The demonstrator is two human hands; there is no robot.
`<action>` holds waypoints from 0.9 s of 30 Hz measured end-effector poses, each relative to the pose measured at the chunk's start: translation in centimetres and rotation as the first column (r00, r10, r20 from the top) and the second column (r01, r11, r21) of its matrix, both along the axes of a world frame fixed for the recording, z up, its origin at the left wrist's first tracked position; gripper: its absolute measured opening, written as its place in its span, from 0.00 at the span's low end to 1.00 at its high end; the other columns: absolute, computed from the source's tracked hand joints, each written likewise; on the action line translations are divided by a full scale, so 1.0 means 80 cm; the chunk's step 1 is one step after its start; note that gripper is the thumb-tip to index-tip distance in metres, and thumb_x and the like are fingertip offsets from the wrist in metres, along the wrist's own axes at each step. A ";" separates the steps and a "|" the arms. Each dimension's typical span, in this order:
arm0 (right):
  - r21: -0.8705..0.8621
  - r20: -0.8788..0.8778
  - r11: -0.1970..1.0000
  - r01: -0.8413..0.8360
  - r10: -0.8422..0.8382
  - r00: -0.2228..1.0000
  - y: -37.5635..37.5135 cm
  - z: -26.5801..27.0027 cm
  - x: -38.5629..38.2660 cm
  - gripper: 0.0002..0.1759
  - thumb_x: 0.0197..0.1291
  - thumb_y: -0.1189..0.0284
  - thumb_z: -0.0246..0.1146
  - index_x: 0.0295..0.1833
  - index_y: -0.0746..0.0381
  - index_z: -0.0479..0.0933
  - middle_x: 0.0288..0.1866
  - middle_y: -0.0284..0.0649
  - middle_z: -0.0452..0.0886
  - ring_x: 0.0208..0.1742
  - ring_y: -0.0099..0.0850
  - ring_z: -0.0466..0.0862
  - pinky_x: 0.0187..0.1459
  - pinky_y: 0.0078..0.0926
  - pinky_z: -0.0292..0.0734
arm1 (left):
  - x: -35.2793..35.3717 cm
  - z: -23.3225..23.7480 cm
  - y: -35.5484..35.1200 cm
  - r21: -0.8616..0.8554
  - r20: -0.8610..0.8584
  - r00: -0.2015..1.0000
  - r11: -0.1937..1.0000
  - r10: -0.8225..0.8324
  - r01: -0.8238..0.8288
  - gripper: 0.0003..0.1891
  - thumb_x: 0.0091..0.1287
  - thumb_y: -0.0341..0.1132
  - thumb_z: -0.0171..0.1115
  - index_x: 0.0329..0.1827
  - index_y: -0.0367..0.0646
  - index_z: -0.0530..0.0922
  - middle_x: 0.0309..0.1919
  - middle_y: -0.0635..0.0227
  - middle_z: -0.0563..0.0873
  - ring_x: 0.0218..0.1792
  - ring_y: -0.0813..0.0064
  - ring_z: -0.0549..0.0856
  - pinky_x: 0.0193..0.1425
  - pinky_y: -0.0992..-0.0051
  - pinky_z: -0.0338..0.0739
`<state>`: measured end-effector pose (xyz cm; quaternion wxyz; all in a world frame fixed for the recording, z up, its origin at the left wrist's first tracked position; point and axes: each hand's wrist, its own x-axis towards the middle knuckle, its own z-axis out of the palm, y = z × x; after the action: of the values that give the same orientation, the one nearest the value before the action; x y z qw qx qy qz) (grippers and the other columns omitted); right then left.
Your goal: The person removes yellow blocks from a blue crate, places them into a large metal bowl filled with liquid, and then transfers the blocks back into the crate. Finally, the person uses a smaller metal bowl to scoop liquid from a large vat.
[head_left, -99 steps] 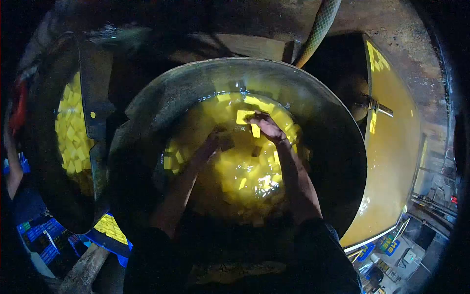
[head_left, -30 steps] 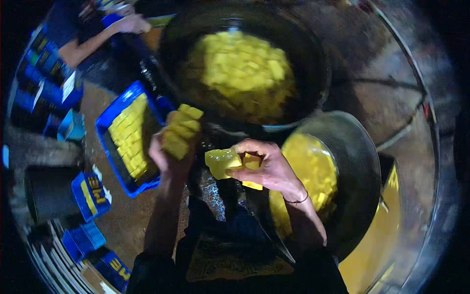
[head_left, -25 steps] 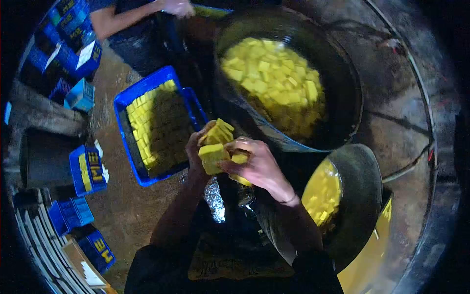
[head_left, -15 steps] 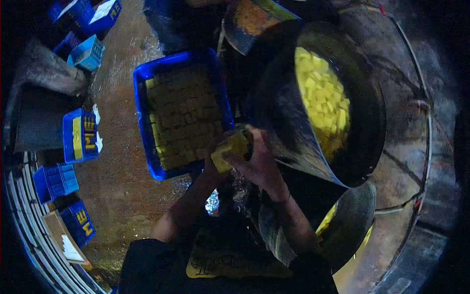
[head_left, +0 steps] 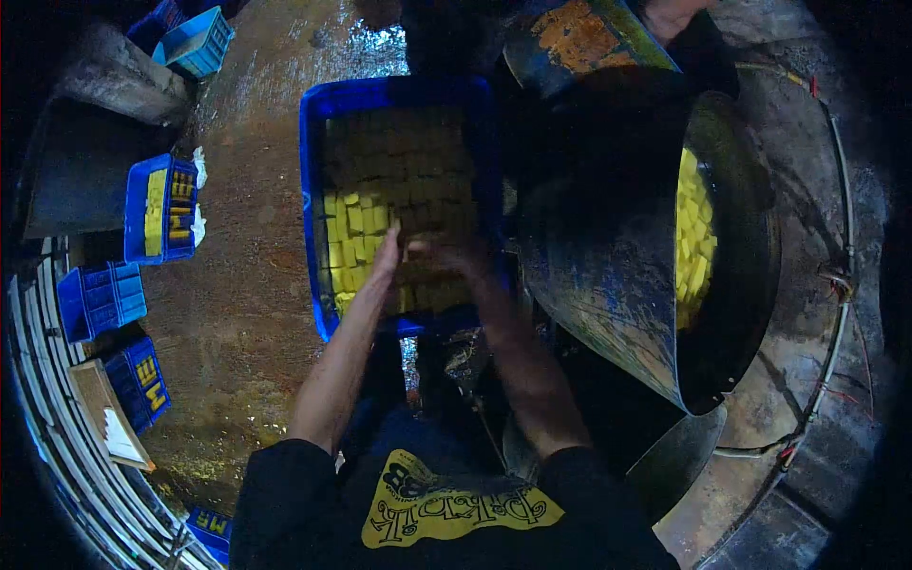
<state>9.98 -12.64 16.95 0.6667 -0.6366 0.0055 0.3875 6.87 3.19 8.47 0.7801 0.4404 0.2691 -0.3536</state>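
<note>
Both my hands are over a blue crate [head_left: 307, 142] filled with rows of yellow blocks [head_left: 356, 220] that look like tofu. My left hand [head_left: 385, 255] is seen edge-on above the lit blocks, its fingers stretched out and nothing visible in it. My right hand [head_left: 445, 256] is close beside it, over the shaded part of the crate; motion and shadow smear its fingers. To the right stands a large dark pan [head_left: 750, 285] holding many loose yellow blocks [head_left: 695, 237], partly hidden by a curved metal sheet [head_left: 608, 275].
Along the left are blue crates, one with yellow blocks [head_left: 161, 214] and a light-blue one [head_left: 195, 46]. A hose [head_left: 841, 275] curves along the right floor. Another person's hand [head_left: 673, 14] is at the top right, near a rusty-topped metal vessel [head_left: 575, 36]. The brown floor [head_left: 247, 285] looks wet.
My hands have moved from the crate's near right corner to over its middle. The yellow block they held is no longer visible in them. The view has shifted, so less of the pan's contents shows.
</note>
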 end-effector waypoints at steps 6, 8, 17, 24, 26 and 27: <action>-0.862 0.025 0.502 -0.072 0.185 0.982 0.015 -0.062 -0.058 0.32 0.57 0.55 0.61 0.62 0.62 0.67 0.56 0.42 0.74 0.58 0.33 0.73 0.59 0.30 0.67 | -0.021 -0.023 -0.011 0.601 0.054 0.858 0.702 -0.511 0.381 0.34 0.66 0.58 0.40 0.59 0.35 0.71 0.55 0.55 0.77 0.56 0.62 0.75 0.61 0.67 0.65; -0.570 -0.046 0.814 -0.109 0.100 0.994 -0.030 -0.029 -0.051 0.33 0.57 0.54 0.61 0.63 0.61 0.66 0.57 0.42 0.73 0.58 0.34 0.72 0.59 0.31 0.67 | -0.029 0.006 -0.012 0.440 0.123 0.891 0.828 -0.438 0.347 0.33 0.67 0.58 0.40 0.57 0.34 0.72 0.51 0.52 0.79 0.54 0.60 0.77 0.56 0.65 0.69; -0.237 0.346 0.875 0.423 -0.331 0.878 -0.163 0.244 -0.237 0.34 0.55 0.54 0.63 0.62 0.62 0.66 0.60 0.46 0.70 0.60 0.36 0.71 0.60 0.32 0.67 | -0.051 0.091 -0.143 0.748 0.659 0.536 0.531 -0.527 -0.398 0.25 0.59 0.44 0.60 0.51 0.32 0.70 0.51 0.49 0.72 0.47 0.56 0.74 0.54 0.64 0.68; 0.051 0.503 0.372 0.927 -0.811 0.299 -0.344 0.381 -0.523 0.24 0.52 0.73 0.67 0.56 0.62 0.71 0.51 0.40 0.76 0.48 0.29 0.78 0.50 0.26 0.75 | -0.238 0.448 -0.434 0.073 0.997 -0.017 0.984 -0.071 0.162 0.14 0.62 0.31 0.58 0.48 0.35 0.70 0.48 0.58 0.72 0.49 0.67 0.73 0.50 0.71 0.71; -0.003 0.482 -0.009 1.000 -0.876 -0.006 -0.412 0.358 -0.602 0.21 0.52 0.74 0.66 0.52 0.62 0.73 0.46 0.40 0.79 0.45 0.28 0.79 0.48 0.22 0.75 | -0.302 0.438 -0.526 0.129 0.990 -0.023 0.836 -0.139 0.533 0.13 0.57 0.23 0.60 0.45 0.36 0.71 0.42 0.61 0.77 0.43 0.69 0.77 0.49 0.72 0.71; -0.196 0.559 -0.051 0.979 -0.826 0.069 -0.444 0.323 -0.640 0.19 0.51 0.74 0.66 0.50 0.63 0.74 0.43 0.41 0.79 0.44 0.28 0.80 0.47 0.21 0.75 | -0.332 0.438 -0.565 0.305 0.948 -0.271 0.732 -0.168 0.609 0.14 0.55 0.23 0.60 0.44 0.37 0.71 0.40 0.61 0.77 0.41 0.69 0.78 0.49 0.73 0.72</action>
<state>-41.25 -48.20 42.80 0.5315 -0.6659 0.4470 -0.2725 -19.69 -42.03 43.51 0.6000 0.4844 -0.6083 -0.1880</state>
